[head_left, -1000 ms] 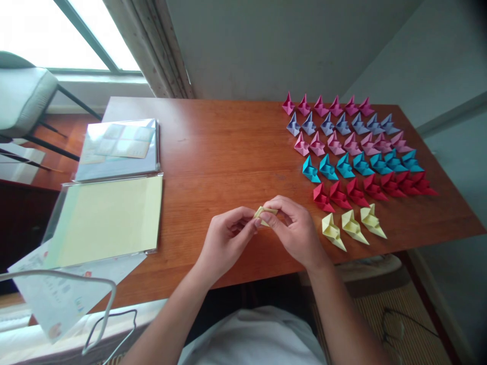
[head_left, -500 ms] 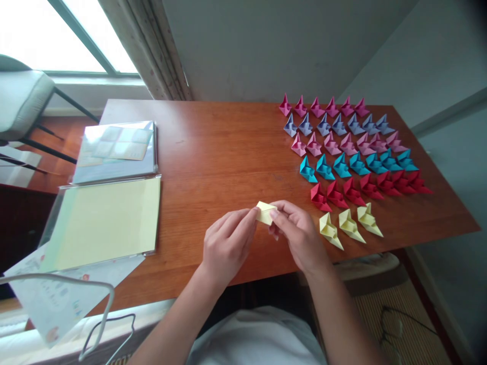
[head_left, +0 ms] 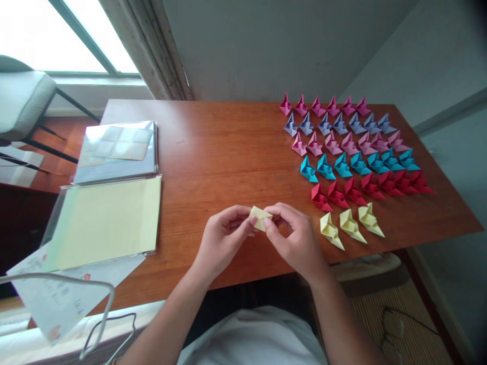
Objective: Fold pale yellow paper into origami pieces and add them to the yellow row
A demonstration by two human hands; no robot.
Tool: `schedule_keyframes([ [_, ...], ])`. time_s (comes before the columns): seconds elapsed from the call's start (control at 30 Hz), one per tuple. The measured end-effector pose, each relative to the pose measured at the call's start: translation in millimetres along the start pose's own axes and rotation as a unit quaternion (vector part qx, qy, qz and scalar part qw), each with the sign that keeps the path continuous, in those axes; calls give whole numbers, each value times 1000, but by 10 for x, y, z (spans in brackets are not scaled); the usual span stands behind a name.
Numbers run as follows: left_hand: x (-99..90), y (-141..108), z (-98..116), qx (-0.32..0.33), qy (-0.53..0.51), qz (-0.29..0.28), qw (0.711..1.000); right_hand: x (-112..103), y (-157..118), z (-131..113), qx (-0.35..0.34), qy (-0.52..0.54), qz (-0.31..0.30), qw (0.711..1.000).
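Observation:
A small folded pale yellow paper [head_left: 260,217] is held between both hands, above the front part of the table. My left hand [head_left: 226,238] pinches its left side, thumb on top. My right hand [head_left: 294,235] grips the right side with the thumb on the face of the paper; the fingers behind are partly hidden. Three finished-looking yellow paper shapes [head_left: 352,226] stand to the right of my right hand. Behind them are rows of folded shapes in red [head_left: 353,192], blue [head_left: 342,166], pink [head_left: 333,144], lilac [head_left: 339,124] and magenta [head_left: 317,107].
On the left of the wooden table [head_left: 213,152] lie a pack of yellow sheets [head_left: 106,223] and a clear-covered pack [head_left: 114,170]. A printed paper [head_left: 76,299] and a pale cable [head_left: 111,299] are at the front left. A chair [head_left: 26,101] stands beyond the left edge.
The yellow paper has moved slightly left and down and is turned a little. My left thumb now lies on its face, and the left hand has rolled outward.

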State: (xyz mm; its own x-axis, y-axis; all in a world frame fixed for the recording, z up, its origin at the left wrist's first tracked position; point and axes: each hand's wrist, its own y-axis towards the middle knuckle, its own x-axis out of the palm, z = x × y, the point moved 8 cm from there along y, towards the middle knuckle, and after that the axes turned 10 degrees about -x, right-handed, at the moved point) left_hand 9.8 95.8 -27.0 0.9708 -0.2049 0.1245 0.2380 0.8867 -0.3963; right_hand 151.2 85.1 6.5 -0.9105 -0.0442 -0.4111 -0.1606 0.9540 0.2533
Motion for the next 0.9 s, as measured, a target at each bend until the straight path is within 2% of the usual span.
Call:
schedule_keyframes([
  [0.17,-13,1,-46,-14,-26,13,999,-35,29,-41,-11,-26,12,1000],
  [0.37,-35,-17,-51,5,15,48,999,1,42,-89,-47,-89,35,994],
  [0.6,-90,-59,11,55,69,89,992,127,6,-248,-151,-244,68,956],
  [0.77,-113,-72,38,53,52,94,993,113,50,-219,-125,-198,69,970],
  [0.83,-105,-93,72,78,91,107,987,97,77,-201,-107,-189,63,974],
  [0.9,-89,-132,128,123,166,136,969,94,100,-188,-91,-195,52,975],
])
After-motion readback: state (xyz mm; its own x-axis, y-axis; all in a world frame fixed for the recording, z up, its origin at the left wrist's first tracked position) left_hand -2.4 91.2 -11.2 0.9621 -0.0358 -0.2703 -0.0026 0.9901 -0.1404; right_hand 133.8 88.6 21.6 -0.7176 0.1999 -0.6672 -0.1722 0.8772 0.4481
